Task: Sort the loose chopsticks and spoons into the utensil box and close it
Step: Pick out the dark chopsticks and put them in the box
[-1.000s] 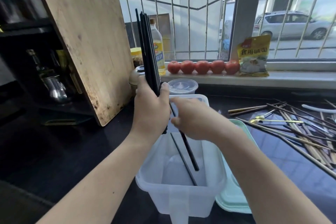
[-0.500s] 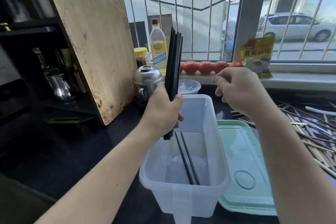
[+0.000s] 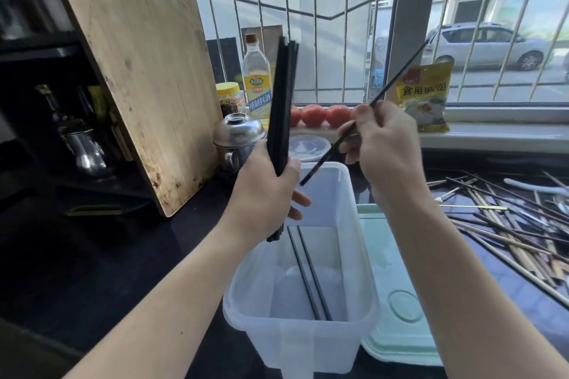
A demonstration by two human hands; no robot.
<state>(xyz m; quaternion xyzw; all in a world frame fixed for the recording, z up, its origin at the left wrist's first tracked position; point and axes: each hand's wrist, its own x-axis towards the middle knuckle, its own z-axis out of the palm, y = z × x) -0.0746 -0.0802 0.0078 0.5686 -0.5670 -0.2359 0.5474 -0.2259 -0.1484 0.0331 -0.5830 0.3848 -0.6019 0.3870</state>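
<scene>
The left hand point(image 3: 264, 194) grips a bundle of thin black chopsticks point(image 3: 281, 120), fingers curled round its lower part; the bundle stands nearly upright, long axis vertical, its lower ends just above the near-left rim of the translucent white plastic utensil box point(image 3: 354, 258) on the dark table point(image 3: 107, 255). The right hand point(image 3: 385, 148) pinches a single black chopstick point(image 3: 397, 77) — it lies on a diagonal, upper end toward the window at upper right, lower tip down-left, close beside the bundle above the box's far end. Two more black chopsticks point(image 3: 308, 274) lie side by side on the box floor, running lengthwise. A pale green lid point(image 3: 397, 286) lies flat just right of the box. Loose wooden and dark chopsticks point(image 3: 505, 224) are scattered on the table further right — mixed directions.
</scene>
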